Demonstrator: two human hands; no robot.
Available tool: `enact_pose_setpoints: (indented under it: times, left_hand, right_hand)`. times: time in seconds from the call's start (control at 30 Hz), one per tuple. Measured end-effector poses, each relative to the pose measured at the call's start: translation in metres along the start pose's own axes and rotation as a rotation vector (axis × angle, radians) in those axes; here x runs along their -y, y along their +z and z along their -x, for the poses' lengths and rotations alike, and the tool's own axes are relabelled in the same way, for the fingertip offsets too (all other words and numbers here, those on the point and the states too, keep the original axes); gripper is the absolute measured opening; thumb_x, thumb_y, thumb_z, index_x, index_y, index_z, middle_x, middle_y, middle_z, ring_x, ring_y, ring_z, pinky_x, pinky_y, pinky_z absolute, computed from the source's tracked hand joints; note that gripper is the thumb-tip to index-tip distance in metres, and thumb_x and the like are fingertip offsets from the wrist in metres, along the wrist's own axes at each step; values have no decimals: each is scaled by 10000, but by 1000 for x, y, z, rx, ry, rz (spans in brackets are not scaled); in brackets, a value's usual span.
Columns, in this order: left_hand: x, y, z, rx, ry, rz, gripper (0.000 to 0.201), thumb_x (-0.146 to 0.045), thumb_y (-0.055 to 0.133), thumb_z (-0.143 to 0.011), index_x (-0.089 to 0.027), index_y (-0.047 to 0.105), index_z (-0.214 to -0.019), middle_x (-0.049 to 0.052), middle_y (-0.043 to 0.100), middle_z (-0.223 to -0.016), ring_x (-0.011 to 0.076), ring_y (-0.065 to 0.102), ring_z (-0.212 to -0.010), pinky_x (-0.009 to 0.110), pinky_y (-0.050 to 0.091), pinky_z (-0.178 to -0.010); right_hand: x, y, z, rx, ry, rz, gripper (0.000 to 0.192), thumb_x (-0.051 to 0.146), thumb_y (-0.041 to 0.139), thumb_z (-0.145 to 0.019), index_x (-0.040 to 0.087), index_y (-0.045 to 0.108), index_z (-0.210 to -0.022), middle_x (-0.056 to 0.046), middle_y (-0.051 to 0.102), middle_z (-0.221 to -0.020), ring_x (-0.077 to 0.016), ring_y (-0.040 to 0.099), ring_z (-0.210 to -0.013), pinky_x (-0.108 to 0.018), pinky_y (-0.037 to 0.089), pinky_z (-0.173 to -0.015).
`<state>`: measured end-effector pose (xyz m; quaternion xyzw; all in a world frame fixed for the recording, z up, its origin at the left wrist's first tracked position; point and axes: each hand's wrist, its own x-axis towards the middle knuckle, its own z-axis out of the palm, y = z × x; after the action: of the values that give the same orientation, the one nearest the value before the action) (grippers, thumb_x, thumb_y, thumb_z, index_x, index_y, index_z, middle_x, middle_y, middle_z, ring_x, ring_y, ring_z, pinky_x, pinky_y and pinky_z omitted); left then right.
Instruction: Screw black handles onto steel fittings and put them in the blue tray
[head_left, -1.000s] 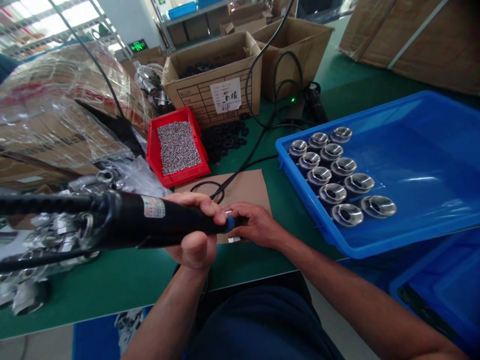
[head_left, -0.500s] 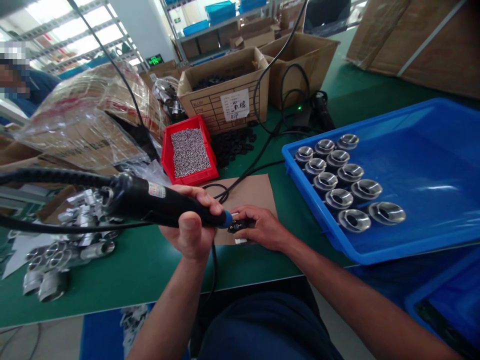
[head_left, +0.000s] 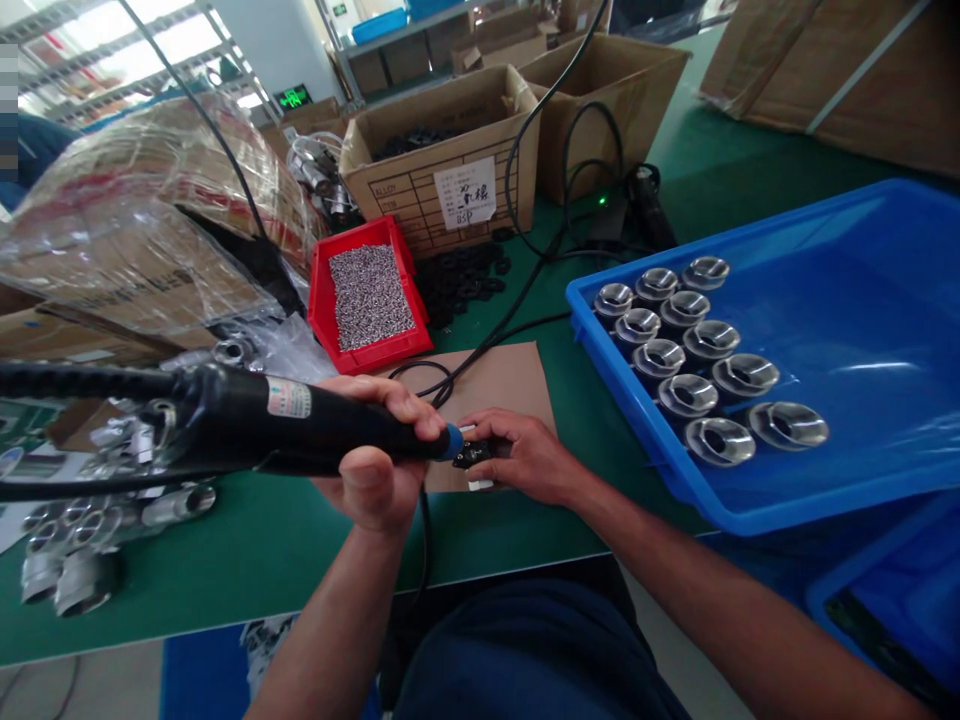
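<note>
At the cardboard sheet (head_left: 517, 380), the left hand (head_left: 386, 503) wraps a black tool (head_left: 337, 430) while the right hand (head_left: 532, 457) pinches a black part (head_left: 472, 454), apparently for fastening, next needing steady alignment.

Black part (head_left: 471, 455) partly behind right fingers (head_left: 501, 425), far end of blue tray (head_left: 847, 310) beyond view's right edge

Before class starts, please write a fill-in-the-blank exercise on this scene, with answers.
The left hand grips a tool with a ____ front end.
The right hand holds a small ____ part.
The bin of tiny metal pieces is ____.
The metal fittings in the blue tray stand toward its ____ side.

Missing words: blue; black; red; left.
</note>
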<state>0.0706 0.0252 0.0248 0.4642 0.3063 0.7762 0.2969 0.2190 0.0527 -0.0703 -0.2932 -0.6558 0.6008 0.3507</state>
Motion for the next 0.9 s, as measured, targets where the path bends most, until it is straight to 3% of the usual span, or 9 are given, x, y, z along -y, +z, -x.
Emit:
enact_pose_setpoints:
  times: [0.23,0.47,0.9]
  left_hand:
    - [1,-4,-1,-15,34,6,479,-621,703,-755,-196,606,-952,-13,549,-692,120,547,-478,275,502,-449]
    - [6,-7,-5,44,102,28,475,-580,697,-783,-149,615,-965,-6,568,-681,124,549,-464,276,504,-431]
    - [7,-1,-2,83,60,12,446,-568,703,-788,-178,598,-978,-12,560,-715,114,555,-485,271,515,-450]
  right_hand:
    - [2,-1,-1,4,-12,28,347,159,828,-683,193,705,-1006,-86,670,-1180,-241,647,-1067,-391,505,-939]
    - [1,0,-1,2,0,22,342,150,826,-680,189,705,-998,-85,667,-1188,-242,646,-1086,-387,512,-937]
    - [3,-1,-2,7,-29,61,350,137,836,-677,200,703,-994,-73,668,-1185,-235,644,-1092,-382,495,-961]
